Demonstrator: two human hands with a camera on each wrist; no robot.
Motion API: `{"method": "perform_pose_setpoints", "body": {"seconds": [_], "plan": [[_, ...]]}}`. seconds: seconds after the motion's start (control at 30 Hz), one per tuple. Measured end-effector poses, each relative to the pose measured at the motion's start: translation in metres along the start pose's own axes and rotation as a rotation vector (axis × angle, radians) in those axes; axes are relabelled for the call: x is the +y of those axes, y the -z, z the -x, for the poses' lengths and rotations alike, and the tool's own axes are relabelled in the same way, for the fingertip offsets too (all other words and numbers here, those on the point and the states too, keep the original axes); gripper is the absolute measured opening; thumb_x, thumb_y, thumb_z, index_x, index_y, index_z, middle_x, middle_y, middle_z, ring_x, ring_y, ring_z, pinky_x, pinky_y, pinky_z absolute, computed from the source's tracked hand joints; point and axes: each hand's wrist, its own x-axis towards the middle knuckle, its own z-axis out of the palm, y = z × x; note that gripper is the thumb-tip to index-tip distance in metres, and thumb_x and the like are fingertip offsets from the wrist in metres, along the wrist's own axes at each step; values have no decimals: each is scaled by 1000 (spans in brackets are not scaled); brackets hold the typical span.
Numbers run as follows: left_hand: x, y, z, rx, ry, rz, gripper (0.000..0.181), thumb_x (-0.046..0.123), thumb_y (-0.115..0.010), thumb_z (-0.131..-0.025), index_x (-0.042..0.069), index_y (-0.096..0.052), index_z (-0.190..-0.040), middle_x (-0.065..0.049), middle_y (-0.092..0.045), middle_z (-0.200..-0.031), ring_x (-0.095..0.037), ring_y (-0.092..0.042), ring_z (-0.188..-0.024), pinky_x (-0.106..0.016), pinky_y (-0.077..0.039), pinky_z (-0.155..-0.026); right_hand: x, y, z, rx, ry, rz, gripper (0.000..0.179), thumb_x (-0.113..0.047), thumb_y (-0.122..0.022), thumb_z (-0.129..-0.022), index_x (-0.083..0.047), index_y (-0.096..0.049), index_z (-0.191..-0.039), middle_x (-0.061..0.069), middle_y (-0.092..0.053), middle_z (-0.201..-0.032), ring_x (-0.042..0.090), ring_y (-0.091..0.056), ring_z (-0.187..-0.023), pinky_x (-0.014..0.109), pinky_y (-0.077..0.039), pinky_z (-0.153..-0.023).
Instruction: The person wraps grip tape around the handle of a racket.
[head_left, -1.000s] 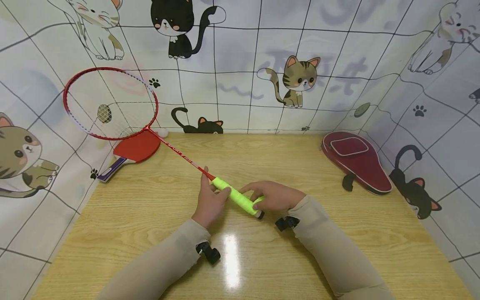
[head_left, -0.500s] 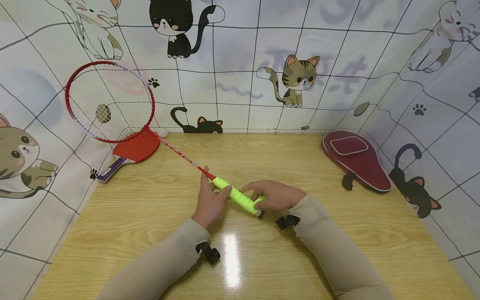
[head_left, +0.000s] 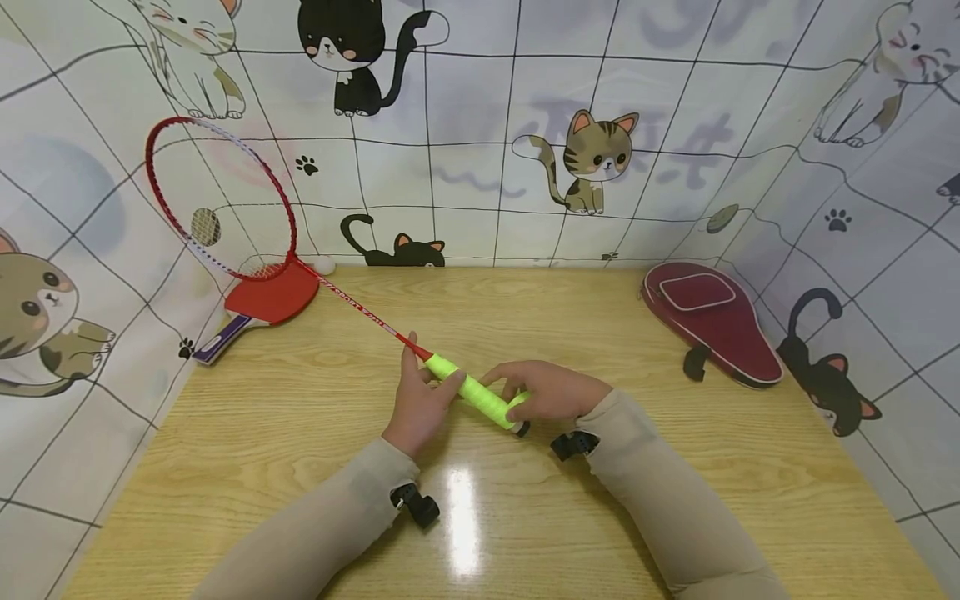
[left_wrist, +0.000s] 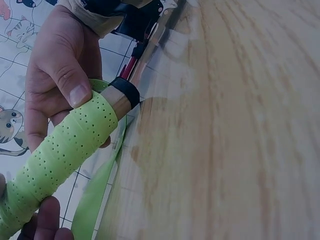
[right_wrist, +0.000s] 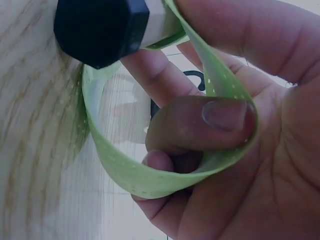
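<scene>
A red badminton racket (head_left: 360, 307) slants up to the left, its strung head off the table. My left hand (head_left: 422, 408) holds the handle (head_left: 446, 367) near the shaft, thumb on top and fingers beneath. Perforated lime-green grip tape (left_wrist: 70, 140) is wound round most of the handle, leaving bare wood (left_wrist: 116, 99) just before the black end cap (right_wrist: 100, 30). At that end my right hand (head_left: 551, 390) grips the tape. In the right wrist view, a loose loop of tape (right_wrist: 135, 180) runs round a curled finger, and the thumb (right_wrist: 245, 30) lies by the handle.
A red table tennis bat (head_left: 277, 293) lies at the table's back left, partly behind the racket head, with a white ball (head_left: 324, 265) beside it. At the back right is a dark red bat case (head_left: 712, 325). Cat-patterned sheeting (head_left: 472, 183) encloses the table.
The racket has turned about its shaft, so its head looks narrower and steeper than before. Both hands have stayed almost in place, still on the handle and tape.
</scene>
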Motion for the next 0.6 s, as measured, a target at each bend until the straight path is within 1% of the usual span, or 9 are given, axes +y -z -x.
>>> {"method": "perform_pose_setpoints", "body": {"seconds": [0.13, 0.3, 0.4, 0.5, 0.6], "plan": [[1, 0, 0, 8, 5, -19, 98, 15, -70, -99, 19, -2, -169, -28, -67, -127, -20, -70, -92, -26, -54, -78, 1, 0, 0, 0, 2, 14, 60, -9, -77, -92, -22, -58, -148, -1, -75, -109, 15, -69, -100, 40, -55, -89], [3, 0, 0, 10, 14, -18, 97, 11, -67, -99, 19, -2, -170, -29, -67, -128, -21, -70, -95, -25, -55, -80, 3, 4, 2, -12, 26, 27, 59, -5, -70, -95, -22, -56, -150, 0, -76, -115, 15, -69, -109, 43, -53, -95], [4, 0, 0, 9, 5, -16, 97, 9, -66, -98, 19, -1, -170, -30, -66, -130, -21, -70, -97, -23, -55, -79, 3, 5, 3, -17, 32, 17, 60, -4, -68, -95, -21, -55, -151, 1, -76, -116, 15, -69, -110, 43, -53, -96], [4, 0, 0, 13, 9, -21, 98, 8, -65, -97, 20, 0, -170, -30, -67, -128, -19, -69, -92, -23, -54, -77, 3, 4, 3, -12, 26, 20, 59, -7, -70, -96, -22, -56, -151, 0, -76, -116, 15, -69, -110, 44, -53, -97], [3, 0, 0, 8, 24, -4, 100, 8, -65, -97, 23, 1, -170, -27, -68, -126, -18, -69, -86, -24, -55, -77, 4, 3, 1, -2, 26, 22, 58, -8, -72, -95, -22, -57, -149, -1, -77, -114, 15, -69, -109, 45, -53, -97]]}}
